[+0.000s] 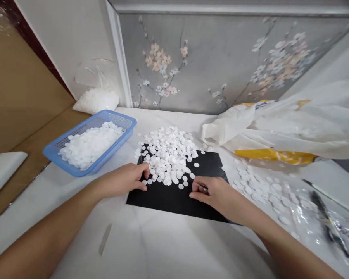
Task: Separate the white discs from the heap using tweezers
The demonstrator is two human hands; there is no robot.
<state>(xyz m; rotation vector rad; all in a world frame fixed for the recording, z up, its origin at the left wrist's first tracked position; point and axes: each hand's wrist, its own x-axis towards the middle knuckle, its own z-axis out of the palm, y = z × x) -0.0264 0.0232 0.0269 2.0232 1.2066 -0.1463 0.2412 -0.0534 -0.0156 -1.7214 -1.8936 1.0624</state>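
A heap of small white round discs [170,155] lies on a black sheet [163,197] on the white table. At the heap's left edge is my left hand [130,178], its thumb and forefinger apart with a few discs beside them. To the right of the heap, my right hand [212,192] rests low over the black sheet with fingers curled and thumb close to them. A small dark bit shows between these fingers, but what they hold is hidden.
Left stands a blue basket [128,123] of white discs, with a clear bag [97,100] of white pieces behind it. At right are a white and yellow plastic bag [285,131], scattered discs [253,182], a black pen [322,209] and clear plastic packets [305,209]. A framed flower picture [215,58] stands behind.
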